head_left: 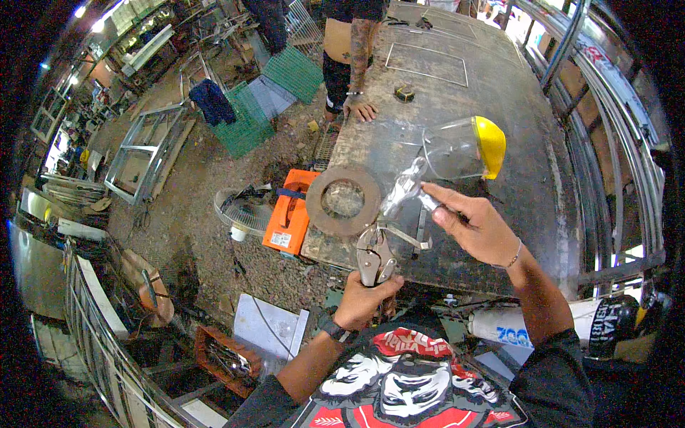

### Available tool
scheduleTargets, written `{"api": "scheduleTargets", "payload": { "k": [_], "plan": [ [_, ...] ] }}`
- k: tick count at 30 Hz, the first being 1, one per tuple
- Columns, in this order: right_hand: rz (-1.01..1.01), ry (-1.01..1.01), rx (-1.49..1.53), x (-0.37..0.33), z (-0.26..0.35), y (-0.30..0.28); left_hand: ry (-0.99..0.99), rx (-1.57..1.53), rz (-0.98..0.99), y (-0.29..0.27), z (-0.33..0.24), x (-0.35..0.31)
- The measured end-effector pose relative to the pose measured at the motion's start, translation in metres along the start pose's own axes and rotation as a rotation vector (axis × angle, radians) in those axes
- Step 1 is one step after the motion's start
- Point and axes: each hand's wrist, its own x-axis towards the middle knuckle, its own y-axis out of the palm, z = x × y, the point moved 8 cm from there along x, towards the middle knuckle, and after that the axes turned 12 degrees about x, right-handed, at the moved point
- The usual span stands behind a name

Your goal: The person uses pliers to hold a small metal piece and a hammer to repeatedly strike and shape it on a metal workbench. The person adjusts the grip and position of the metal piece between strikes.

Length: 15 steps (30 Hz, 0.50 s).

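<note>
My left hand is closed round the handles of locking pliers at the near edge of the metal-topped table. A thin bent metal strip sticks out to the right by their jaws; whether it is clamped cannot be told. My right hand grips a shiny silver, hammer-shaped tool, its head above the tabletop. Left of this tool a thick, rusty metal ring lies flat at the table's left edge. Behind the tool rests a clear face shield with a yellow crown.
Another person's hand leans on the table's left edge, near a tape measure. An orange machine and a fan stand left of the table. Metal bars line the right side. A white cylinder lies below my right arm.
</note>
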Motion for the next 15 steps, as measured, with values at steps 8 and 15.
{"api": "scheduleTargets", "payload": {
  "k": [8,15],
  "plan": [
    [-0.158,0.113,0.039,0.002,0.029,-0.046,0.013,-0.032,0.043,0.003,0.005,0.002],
    [-0.027,-0.148,-0.167,0.006,0.029,-0.023,0.001,0.023,0.027,0.004,0.009,0.003]
  ]
}}
